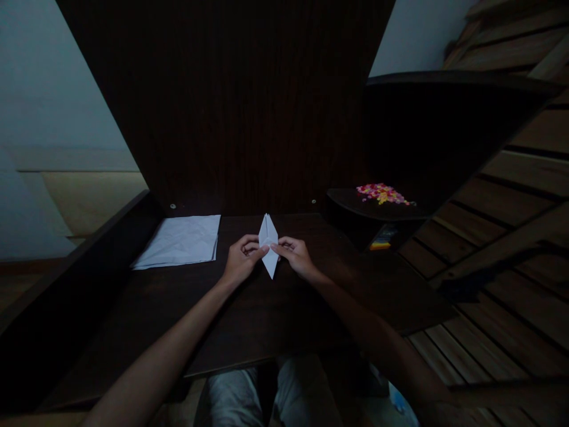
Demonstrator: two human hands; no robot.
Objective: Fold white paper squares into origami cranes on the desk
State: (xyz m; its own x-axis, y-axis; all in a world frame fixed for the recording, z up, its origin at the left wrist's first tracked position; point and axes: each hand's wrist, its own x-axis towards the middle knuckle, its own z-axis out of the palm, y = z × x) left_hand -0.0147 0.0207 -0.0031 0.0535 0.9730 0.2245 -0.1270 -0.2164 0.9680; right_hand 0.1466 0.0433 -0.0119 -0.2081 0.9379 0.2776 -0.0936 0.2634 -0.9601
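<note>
A folded piece of white paper [269, 261], shaped like a long narrow diamond, is held above the dark desk [267, 314]. Its upper point shows split layers, and its lower point is a single tip facing me. My left hand [242, 256] pinches its left side near the middle, thumb on the front face. On the other side my right hand [297, 255] pinches the right edge, its thumb lying close to the left one. The fingertips behind the paper are partly hidden.
A stack of white paper sheets [182, 240] lies at the desk's left rear. Pink and yellow small pieces [384, 194] sit on a raised corner shelf [355, 204] at right. A dark panel [240, 107] rises behind, and a low side wall [89, 267] borders the left.
</note>
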